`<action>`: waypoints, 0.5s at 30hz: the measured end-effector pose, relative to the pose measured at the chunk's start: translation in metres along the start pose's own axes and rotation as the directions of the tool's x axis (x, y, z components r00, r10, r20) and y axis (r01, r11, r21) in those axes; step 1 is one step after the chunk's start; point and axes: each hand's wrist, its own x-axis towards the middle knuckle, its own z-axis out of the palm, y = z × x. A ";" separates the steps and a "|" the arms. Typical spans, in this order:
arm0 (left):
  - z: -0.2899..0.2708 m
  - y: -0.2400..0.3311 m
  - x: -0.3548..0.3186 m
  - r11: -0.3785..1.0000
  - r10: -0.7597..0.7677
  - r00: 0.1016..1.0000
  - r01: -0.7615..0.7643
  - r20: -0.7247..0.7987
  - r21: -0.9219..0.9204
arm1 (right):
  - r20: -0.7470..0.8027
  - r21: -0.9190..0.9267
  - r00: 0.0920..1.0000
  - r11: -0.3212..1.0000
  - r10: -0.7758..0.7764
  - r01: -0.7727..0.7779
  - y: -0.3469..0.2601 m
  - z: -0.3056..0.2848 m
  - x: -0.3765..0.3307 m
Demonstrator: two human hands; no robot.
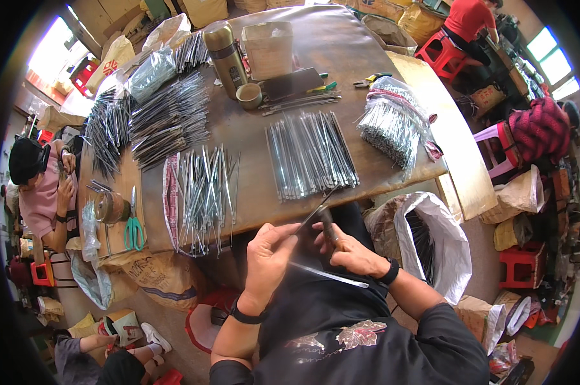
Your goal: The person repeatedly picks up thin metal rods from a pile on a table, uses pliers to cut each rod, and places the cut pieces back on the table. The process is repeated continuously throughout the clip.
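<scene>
My left hand (pixel 267 256) is closed, its thumb and fingers pinching a thin metal strip (pixel 328 274) just off the table's front edge. One end of the strip slants down to the right across my dark shirt; a narrow dark length rises from my fingertips toward the table. Close beside it, my right hand (pixel 357 255) is wrapped round a dark, rod-like tool (pixel 328 226), whose kind I cannot make out. Straight ahead lies a flat row of silver metal strips (pixel 312 157). A looser bunch of strips (pixel 206 189) lies to its left.
Large strip piles (pixel 171 119) cover the table's left; a bagged bundle (pixel 392 125) lies right. A flask (pixel 226 58), cup (pixel 249 96) and bin (pixel 267 51) stand at the back. Green-handled scissors (pixel 134 231) lie left. An open white sack (pixel 437 244) stands by my right. Other people sit around.
</scene>
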 end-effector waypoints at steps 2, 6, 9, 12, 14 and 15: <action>-0.001 0.000 0.000 1.000 0.009 1.000 -0.009 0.002 0.003 | -0.094 -0.344 0.973 0.924 -0.211 0.167 -0.002 0.004 0.007; -0.005 0.000 0.000 0.999 0.035 0.999 -0.035 -0.020 0.036 | -0.081 -0.558 0.979 0.822 -0.187 0.111 -0.014 -0.003 0.004; -0.008 0.000 0.001 0.999 0.022 0.999 -0.021 -0.029 0.046 | -0.100 -0.581 0.967 0.803 -0.235 0.135 -0.023 -0.003 0.004; -0.009 0.000 0.001 1.000 0.009 1.000 -0.008 -0.017 0.030 | -0.103 -0.619 0.973 0.779 -0.206 0.099 -0.027 -0.005 0.002; -0.009 0.000 -0.001 1.000 -0.010 1.000 0.010 -0.011 0.007 | -0.142 -0.595 0.916 0.772 -0.376 0.225 -0.027 -0.004 0.003; -0.009 0.000 -0.001 1.000 -0.019 1.000 0.019 -0.008 -0.004 | -0.149 -0.593 0.895 0.762 -0.420 0.259 -0.027 -0.003 0.004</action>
